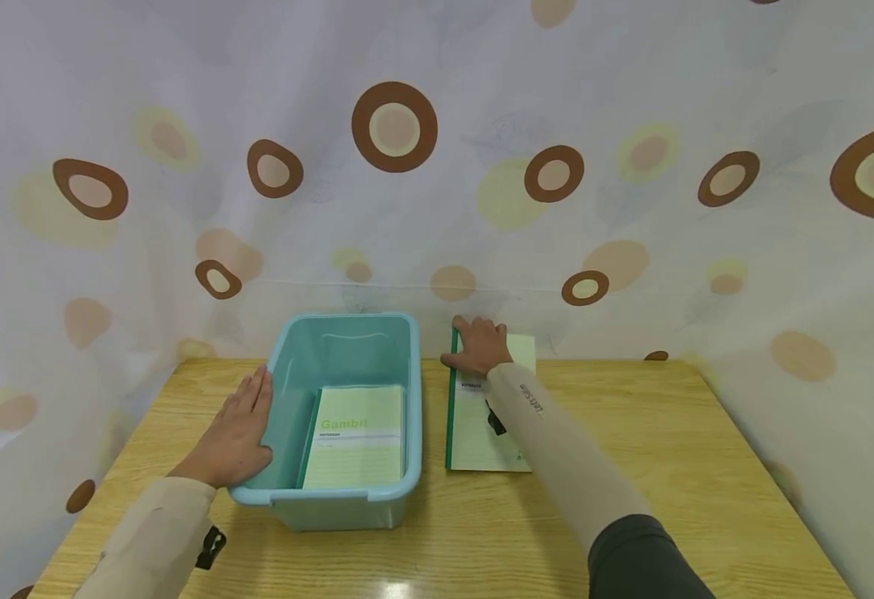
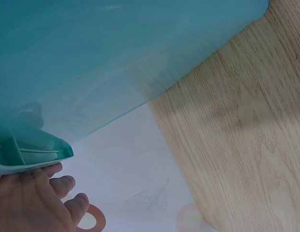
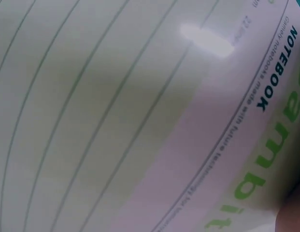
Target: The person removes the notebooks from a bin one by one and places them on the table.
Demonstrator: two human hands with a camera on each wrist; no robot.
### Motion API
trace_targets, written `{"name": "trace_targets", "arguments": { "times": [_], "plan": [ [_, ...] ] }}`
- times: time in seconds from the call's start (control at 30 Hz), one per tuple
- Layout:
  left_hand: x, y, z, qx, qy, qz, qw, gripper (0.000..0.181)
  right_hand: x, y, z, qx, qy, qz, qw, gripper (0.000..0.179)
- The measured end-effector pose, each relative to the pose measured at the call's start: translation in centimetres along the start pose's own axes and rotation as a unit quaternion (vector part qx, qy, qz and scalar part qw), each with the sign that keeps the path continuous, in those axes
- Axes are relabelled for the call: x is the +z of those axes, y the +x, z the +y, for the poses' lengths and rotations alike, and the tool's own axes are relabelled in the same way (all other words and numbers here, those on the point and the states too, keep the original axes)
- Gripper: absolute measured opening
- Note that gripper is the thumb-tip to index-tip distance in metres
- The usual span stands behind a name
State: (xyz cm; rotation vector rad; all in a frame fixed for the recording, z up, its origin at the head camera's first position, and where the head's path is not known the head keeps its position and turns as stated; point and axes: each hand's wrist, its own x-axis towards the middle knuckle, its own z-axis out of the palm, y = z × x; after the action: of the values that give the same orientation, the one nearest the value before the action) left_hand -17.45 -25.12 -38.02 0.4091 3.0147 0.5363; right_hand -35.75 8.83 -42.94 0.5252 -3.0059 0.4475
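Note:
My left hand (image 1: 238,433) rests along the left rim of a light blue plastic basin (image 1: 413,399), fingers extended. In the left wrist view its fingers (image 2: 63,186) lie beside the basin's rim. Inside the basin lies a pale green "Gambit" notebook (image 1: 358,445) with a dark green spine. To the right of the basin, my right hand (image 1: 480,345) holds a similar notebook (image 1: 482,433) by its top end, with the thumb at the spine side. That top end overlaps the backdrop in the head view. The printed cover (image 3: 140,106) fills the right wrist view; most of the hand is hidden there.
A wooden table (image 1: 632,466) carries the basin. Behind it and at both sides hangs a pale cloth backdrop (image 1: 317,241) with brown and yellow rounded shapes. Dark straps show at both sleeves.

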Motion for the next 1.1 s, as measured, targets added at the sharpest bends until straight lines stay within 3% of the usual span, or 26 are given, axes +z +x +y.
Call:
{"name": "trace_targets", "arguments": {
  "times": [0.4, 0.63, 0.87, 1.1],
  "plan": [
    [0.1, 0.1, 0.0, -0.005, 0.008, -0.001, 1.0000, 0.085, 5.0, 0.3, 0.8, -0.001, 0.003, -0.020, 0.9998, 0.049],
    [0.1, 0.1, -0.1, -0.007, 0.010, -0.001, 0.9999, 0.085, 5.9, 0.2, 1.1, 0.002, 0.023, -0.041, 0.9989, 0.051],
    [0.0, 0.1, 0.0, -0.014, 0.007, -0.002, 0.9999, 0.086, 7.1, 0.3, 1.4, -0.017, 0.026, -0.026, 0.9992, 0.053],
    [-0.1, 0.1, 0.1, -0.012, 0.007, -0.003, 0.9999, 0.086, 7.0, 0.0, 1.2, 0.003, 0.035, -0.050, 0.9982, 0.058]
  ]
}}
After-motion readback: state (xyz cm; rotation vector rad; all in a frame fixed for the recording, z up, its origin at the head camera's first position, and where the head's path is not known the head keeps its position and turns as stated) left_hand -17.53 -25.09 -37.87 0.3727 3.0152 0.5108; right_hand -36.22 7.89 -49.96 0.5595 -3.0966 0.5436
